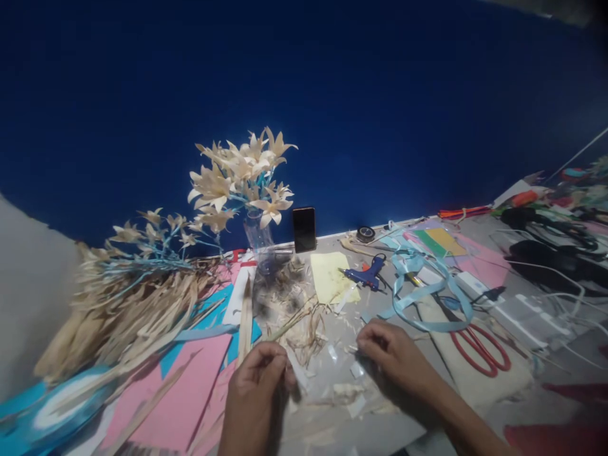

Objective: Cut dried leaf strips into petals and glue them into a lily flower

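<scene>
Grey tabletop (375, 434): dried stalk (291, 322) just beyond left hand (259, 378).

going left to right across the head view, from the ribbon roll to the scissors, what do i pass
ribbon roll → left hand → phone → yellow paper → glue gun → red-handled scissors

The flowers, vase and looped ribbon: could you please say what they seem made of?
Flowers: probably dried husk, matte, with thin, papery petals. Vase: smooth glass or clear plastic, being see-through. Looped ribbon: likely satin, judging by its soft sheen.
</scene>
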The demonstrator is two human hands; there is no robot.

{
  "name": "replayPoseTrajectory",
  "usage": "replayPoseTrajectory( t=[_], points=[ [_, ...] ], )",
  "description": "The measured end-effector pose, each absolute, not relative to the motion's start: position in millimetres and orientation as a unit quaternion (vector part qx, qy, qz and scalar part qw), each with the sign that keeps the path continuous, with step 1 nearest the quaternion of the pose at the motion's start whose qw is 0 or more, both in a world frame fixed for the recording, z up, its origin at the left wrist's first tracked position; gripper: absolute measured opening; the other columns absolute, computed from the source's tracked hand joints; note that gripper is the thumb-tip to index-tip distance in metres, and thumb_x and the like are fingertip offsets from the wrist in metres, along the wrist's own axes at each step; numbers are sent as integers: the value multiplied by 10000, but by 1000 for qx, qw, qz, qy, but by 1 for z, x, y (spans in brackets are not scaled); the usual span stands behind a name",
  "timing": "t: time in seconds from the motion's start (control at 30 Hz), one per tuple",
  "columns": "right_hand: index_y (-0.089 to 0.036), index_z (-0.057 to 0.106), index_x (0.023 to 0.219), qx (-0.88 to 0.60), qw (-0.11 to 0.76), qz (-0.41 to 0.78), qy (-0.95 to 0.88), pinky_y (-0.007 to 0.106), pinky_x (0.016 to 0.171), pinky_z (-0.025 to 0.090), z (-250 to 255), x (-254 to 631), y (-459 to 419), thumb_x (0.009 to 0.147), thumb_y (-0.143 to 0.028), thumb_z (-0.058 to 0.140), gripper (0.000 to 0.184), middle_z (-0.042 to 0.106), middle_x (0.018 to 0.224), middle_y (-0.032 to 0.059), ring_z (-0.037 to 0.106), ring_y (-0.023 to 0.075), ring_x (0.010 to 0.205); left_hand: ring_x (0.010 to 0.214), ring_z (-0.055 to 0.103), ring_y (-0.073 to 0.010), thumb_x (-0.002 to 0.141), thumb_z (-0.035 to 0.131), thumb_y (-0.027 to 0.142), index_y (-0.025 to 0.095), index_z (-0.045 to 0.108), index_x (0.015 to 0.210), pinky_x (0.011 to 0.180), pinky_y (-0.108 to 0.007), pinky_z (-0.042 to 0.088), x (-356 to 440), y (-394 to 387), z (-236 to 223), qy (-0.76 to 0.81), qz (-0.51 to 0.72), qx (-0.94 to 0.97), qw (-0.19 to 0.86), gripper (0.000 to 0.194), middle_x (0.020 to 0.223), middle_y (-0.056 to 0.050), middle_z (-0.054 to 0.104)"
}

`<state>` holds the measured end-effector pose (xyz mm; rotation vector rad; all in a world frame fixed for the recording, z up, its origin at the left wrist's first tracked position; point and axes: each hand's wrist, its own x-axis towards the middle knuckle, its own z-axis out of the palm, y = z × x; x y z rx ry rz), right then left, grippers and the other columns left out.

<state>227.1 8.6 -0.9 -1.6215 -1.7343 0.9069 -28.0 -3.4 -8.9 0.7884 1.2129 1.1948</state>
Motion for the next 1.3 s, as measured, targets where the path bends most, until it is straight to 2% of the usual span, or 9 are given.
replayPoseTrajectory(
  t=[0.13, 0.4, 0.53, 0.77, 0.87, 0.97, 1.17, 1.3],
  points=[
    [-197, 655, 779, -648, 257, 301, -651, 308, 675, 425, -12, 245, 9, 896, -326, 506, 228, 696, 760, 41, 625, 214, 724, 546, 538, -160, 819, 718, 409, 190, 632, 770, 586, -277, 434, -28, -5, -14, 525, 499, 328, 606, 240, 535, 9, 608],
    [-220, 667, 804, -685, 248, 205, -654, 329, 710, 449, -21, 257, 15, 920, -399, 459, 298, 724, 809, 55, 650, 233, 753, 555, 587, -163, 693, 831, 315, 173, 661, 815, 585, -282, 449, -25, -5, -24, 514, 457, 311, 656, 253, 586, -6, 663],
    [-229, 661, 820, -724, 222, 147, -636, 324, 689, 442, -29, 264, 18, 930, -404, 446, 298, 727, 836, 60, 663, 241, 760, 561, 583, -151, 690, 833, 291, 169, 674, 767, 589, -267, 445, -25, -3, -29, 519, 446, 315, 658, 215, 584, -5, 663],
    [-204, 659, 1044, -740, 173, 104, -642, 330, 722, 452, -43, 264, 25, 907, -389, 534, 261, 703, 1020, 94, 667, 259, 890, 558, 579, -154, 684, 827, 316, 171, 680, 695, 578, -262, 436, -24, -2, -30, 515, 431, 339, 659, 206, 588, -15, 658],
    [-222, 679, 936, -737, 144, 94, -654, 318, 699, 443, -45, 260, 29, 920, -351, 516, 208, 683, 974, 80, 662, 252, 879, 540, 578, -166, 676, 826, 351, 171, 688, 705, 579, -272, 435, -23, -3, -28, 534, 429, 343, 643, 229, 552, -24, 657],
    [-226, 669, 836, -730, 149, 93, -661, 322, 713, 444, -48, 260, 32, 945, -329, 459, 258, 674, 913, 71, 661, 248, 869, 517, 563, -166, 663, 831, 388, 175, 688, 726, 572, -270, 425, -24, -4, -27, 547, 442, 330, 630, 264, 513, -16, 639],
    [-220, 665, 946, -713, 212, 115, -659, 351, 765, 465, -46, 271, 37, 957, -352, 438, 263, 720, 993, 87, 676, 253, 869, 504, 546, -162, 684, 811, 427, 188, 678, 687, 550, -262, 398, -26, 0, -17, 536, 449, 368, 613, 274, 499, -14, 618],
    [-228, 671, 872, -668, 181, 113, -713, 328, 728, 445, -22, 264, 61, 971, -340, 456, 261, 722, 933, 61, 676, 242, 855, 504, 548, -158, 690, 810, 419, 189, 674, 692, 565, -265, 405, -24, 8, -13, 523, 462, 368, 615, 267, 501, -6, 612]
  ],
)
